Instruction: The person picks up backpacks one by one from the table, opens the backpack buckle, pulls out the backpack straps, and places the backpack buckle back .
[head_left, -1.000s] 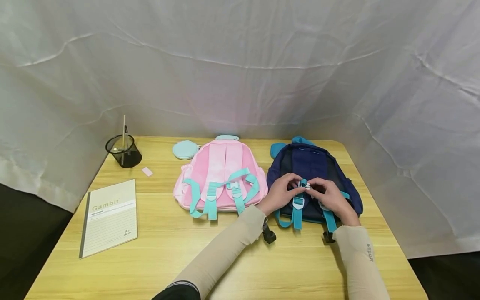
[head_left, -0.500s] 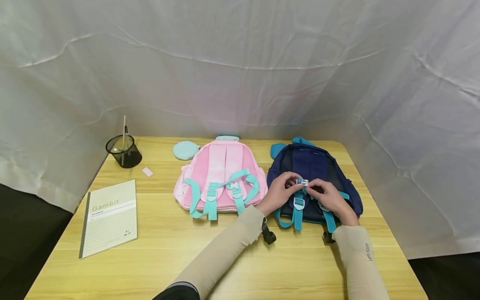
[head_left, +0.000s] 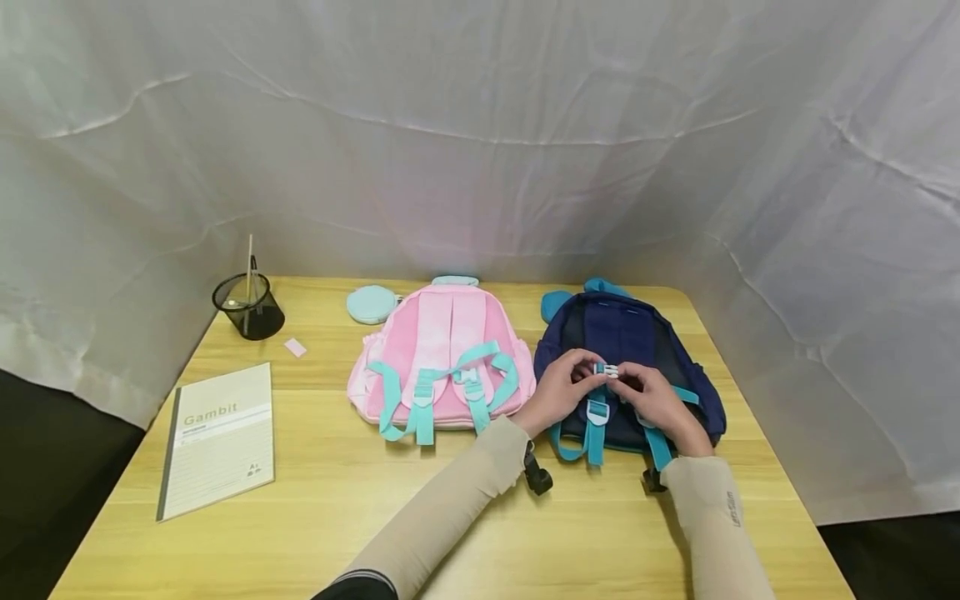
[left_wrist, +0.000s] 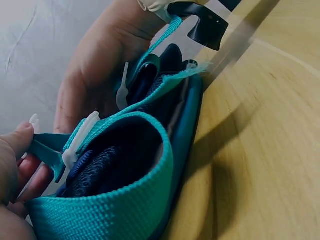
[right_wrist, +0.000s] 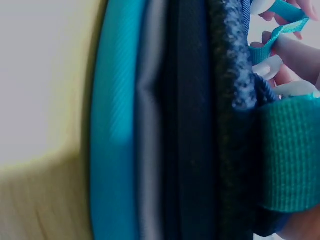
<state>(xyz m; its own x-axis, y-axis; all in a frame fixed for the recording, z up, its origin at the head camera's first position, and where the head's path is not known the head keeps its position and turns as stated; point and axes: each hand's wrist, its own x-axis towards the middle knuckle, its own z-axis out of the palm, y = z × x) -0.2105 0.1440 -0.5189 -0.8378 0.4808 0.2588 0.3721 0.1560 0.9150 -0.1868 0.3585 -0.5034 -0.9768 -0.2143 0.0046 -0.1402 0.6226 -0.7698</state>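
A navy backpack (head_left: 618, 325) with teal straps lies back-side up at the right of the table. Over its lower part my left hand (head_left: 558, 390) pinches a teal strap at the left end of a white plastic buckle (head_left: 607, 370). The fingertips of my right hand (head_left: 663, 407) pinch the buckle's right end. Whether its halves are joined cannot be told. In the left wrist view the left fingertips hold a teal strap (left_wrist: 47, 145), with a white strap adjuster (left_wrist: 80, 137) close by. Backpack edges fill much of the right wrist view.
A pink backpack (head_left: 450, 321) with mint straps lies just left of the navy one, a round mint pouch (head_left: 371, 304) beside it. Further left are a mesh pen holder (head_left: 258, 318), a small pink slip (head_left: 296, 347) and a notebook (head_left: 217, 442). Grey cloth (head_left: 480, 167) walls the table.
The white buckle, mostly hidden by the fingers a second ago, has come into sight between the fingertips. Both hands have shifted only slightly. The backpacks stay where they were.
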